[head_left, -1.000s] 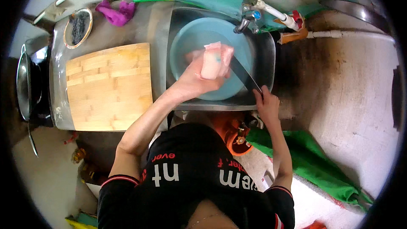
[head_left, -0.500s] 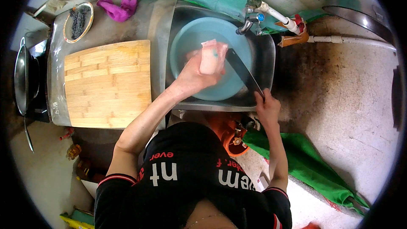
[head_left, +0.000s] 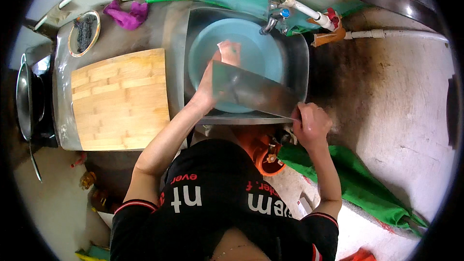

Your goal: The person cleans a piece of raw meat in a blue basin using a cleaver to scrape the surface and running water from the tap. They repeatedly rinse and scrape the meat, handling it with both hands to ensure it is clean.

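Note:
Over a light blue basin [head_left: 268,43], my left hand [head_left: 207,87] is closed around a pale pink piece of meat [head_left: 230,52] with a small green mark on it. My right hand [head_left: 313,123] grips the handle end of a wide-bladed cleaver [head_left: 256,89]. The broad side of the blade now faces up, its far end reaching over the lower part of the meat and close to my left fingers. It hides part of the meat and those fingers. Whether the blade touches the meat I cannot tell. Cloudy water appears to fill the basin.
The basin sits in a metal sink [head_left: 300,67] under a tap [head_left: 275,19]. On the left counter lie a wooden cutting board [head_left: 121,101], a purple cloth [head_left: 126,14] and a bowl [head_left: 98,35] with a dark scouring pad. A wok [head_left: 25,96] stands far left.
The cleaver has turned from edge-on to broad side up and swung left over the meat. My left hand and the meat have shifted slightly left.

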`<state>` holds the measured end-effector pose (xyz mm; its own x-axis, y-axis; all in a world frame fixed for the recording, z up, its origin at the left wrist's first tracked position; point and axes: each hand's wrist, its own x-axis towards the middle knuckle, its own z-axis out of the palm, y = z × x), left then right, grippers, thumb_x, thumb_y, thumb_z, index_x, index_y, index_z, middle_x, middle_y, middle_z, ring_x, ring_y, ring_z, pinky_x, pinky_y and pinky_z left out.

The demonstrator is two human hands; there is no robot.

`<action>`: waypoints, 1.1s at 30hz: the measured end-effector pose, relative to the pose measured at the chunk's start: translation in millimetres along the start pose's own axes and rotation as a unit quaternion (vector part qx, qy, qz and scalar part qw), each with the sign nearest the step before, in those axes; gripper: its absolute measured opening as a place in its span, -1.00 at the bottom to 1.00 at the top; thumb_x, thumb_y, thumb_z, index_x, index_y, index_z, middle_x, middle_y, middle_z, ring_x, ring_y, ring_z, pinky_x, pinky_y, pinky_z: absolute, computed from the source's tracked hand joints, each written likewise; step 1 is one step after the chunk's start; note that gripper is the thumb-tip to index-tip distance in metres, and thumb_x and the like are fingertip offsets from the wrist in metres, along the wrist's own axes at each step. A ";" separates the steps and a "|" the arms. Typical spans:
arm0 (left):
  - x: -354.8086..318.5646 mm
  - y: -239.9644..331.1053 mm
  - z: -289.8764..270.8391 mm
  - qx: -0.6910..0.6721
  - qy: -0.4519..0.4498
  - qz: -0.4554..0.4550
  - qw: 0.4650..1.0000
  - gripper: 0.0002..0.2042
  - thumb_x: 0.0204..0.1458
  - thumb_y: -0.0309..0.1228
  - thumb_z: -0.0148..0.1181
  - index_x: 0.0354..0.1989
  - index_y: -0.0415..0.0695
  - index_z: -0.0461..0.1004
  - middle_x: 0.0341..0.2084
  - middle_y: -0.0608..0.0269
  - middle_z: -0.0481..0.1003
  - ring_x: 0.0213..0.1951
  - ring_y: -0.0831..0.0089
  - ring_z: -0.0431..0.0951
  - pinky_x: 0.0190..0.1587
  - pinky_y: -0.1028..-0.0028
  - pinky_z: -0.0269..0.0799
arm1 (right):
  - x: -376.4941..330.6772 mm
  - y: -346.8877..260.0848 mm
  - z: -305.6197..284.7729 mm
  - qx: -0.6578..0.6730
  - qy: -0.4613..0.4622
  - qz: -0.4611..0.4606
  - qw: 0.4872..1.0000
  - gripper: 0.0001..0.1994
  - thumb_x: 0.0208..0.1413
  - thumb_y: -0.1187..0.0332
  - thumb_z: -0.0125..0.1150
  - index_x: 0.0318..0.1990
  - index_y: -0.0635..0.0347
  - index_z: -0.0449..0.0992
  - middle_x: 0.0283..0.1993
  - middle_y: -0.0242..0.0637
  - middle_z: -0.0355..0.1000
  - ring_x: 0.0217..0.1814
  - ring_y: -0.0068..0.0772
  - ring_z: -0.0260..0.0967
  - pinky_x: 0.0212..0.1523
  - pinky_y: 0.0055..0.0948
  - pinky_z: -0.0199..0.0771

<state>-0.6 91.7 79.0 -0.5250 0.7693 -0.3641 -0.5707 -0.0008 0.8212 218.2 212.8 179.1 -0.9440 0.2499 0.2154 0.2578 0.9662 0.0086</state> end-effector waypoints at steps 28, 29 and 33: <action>14.4 -32.1 -15.7 0.149 -0.092 0.090 0.980 -0.56 0.26 0.04 -0.29 -0.10 -0.13 0.27 -0.19 0.30 0.34 -0.09 0.53 0.31 0.07 0.50 0.20 | 24.2 22.8 0.4 -0.088 -0.004 -0.073 0.993 -0.75 -0.15 0.39 0.23 -0.23 0.18 0.48 -0.58 -0.33 0.20 -0.62 -0.33 0.27 -0.64 -0.37 0.28; 16.5 -35.2 -17.1 0.188 -0.098 0.115 0.970 -0.55 0.26 0.03 -0.29 -0.08 -0.14 0.27 -0.18 0.30 0.34 -0.08 0.53 0.31 0.08 0.50 0.19 | 23.4 24.2 2.7 -0.090 -0.004 -0.072 0.993 -0.75 -0.14 0.39 0.23 -0.23 0.18 0.48 -0.58 -0.33 0.20 -0.62 -0.33 0.28 -0.63 -0.37 0.28; 12.8 -26.8 -14.5 0.147 -0.114 0.053 0.981 -0.53 0.27 0.04 -0.31 -0.03 -0.14 0.27 -0.16 0.30 0.33 -0.06 0.53 0.29 0.11 0.51 0.16 | 21.7 21.1 3.4 -0.096 0.000 -0.070 0.993 -0.74 -0.13 0.34 0.26 -0.24 0.17 0.48 -0.57 -0.32 0.21 -0.62 -0.33 0.28 -0.63 -0.37 0.30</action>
<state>-1.2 92.3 45.9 -0.3975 0.8978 -0.1894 -0.2965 0.0697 0.9525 202.5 238.8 180.6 -0.9734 0.1139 0.1986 0.1583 0.9617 0.2239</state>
